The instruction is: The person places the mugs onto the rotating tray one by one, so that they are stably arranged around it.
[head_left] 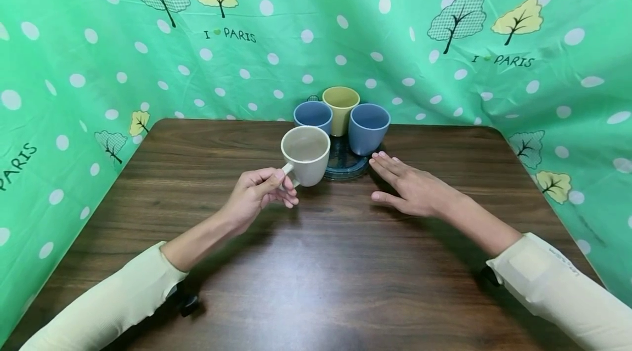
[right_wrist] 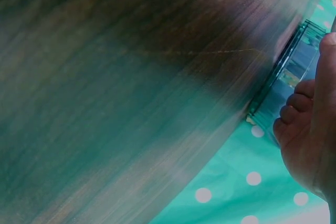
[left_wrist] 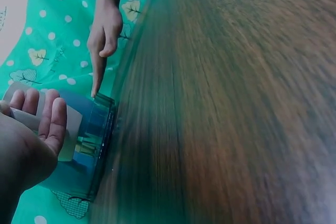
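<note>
In the head view my left hand (head_left: 259, 194) pinches the handle of a white mug (head_left: 312, 171), its thumb on top. Upright, the mug hangs in front of a round, dark, see-through tray (head_left: 345, 169), hiding part of it. Two blue cups, the left one (head_left: 313, 112) and the right one (head_left: 369, 130), stand on the tray with a yellow cup (head_left: 340, 97) at the back. My right hand (head_left: 412, 185) lies flat with straight fingers, fingertips at the tray's right rim. In the left wrist view one fingertip of the right hand (left_wrist: 105, 32) appears to touch the rim.
The brown wooden table (head_left: 316, 274) reaches back to a green, dotted cloth (head_left: 316, 22) hung behind and on both sides. The tray stands near the table's far edge, close to the cloth.
</note>
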### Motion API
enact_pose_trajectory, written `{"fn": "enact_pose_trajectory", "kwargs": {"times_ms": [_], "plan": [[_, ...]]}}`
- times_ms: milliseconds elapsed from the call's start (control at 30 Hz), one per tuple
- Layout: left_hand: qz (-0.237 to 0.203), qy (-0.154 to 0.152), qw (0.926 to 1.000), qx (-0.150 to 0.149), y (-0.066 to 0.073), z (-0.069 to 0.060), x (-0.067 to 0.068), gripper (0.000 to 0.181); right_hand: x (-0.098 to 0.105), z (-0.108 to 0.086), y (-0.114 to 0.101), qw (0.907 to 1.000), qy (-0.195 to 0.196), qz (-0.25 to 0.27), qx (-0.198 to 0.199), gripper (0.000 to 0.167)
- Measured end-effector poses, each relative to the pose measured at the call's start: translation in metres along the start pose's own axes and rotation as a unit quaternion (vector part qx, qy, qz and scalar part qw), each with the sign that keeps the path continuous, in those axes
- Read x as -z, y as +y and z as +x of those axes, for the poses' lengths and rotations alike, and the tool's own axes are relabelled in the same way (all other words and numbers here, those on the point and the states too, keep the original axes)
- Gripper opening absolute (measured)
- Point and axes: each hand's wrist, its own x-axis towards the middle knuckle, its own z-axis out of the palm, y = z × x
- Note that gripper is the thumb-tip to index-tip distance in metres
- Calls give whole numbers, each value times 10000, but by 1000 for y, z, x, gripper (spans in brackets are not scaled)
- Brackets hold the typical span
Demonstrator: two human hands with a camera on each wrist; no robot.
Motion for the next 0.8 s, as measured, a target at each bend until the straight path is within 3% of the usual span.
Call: {"fn": "enact_pose_trajectory", "kwargs": {"times_ms": [400, 800], "plan": [[-68, 34, 10000, 20, -1, 20, -13, 33, -1, 0, 1, 10000, 67, -47, 18, 84], [-39, -70, 10000, -8, -2, 34, -12, 33, -1, 0, 1, 10000, 66, -55, 32, 83]]}}
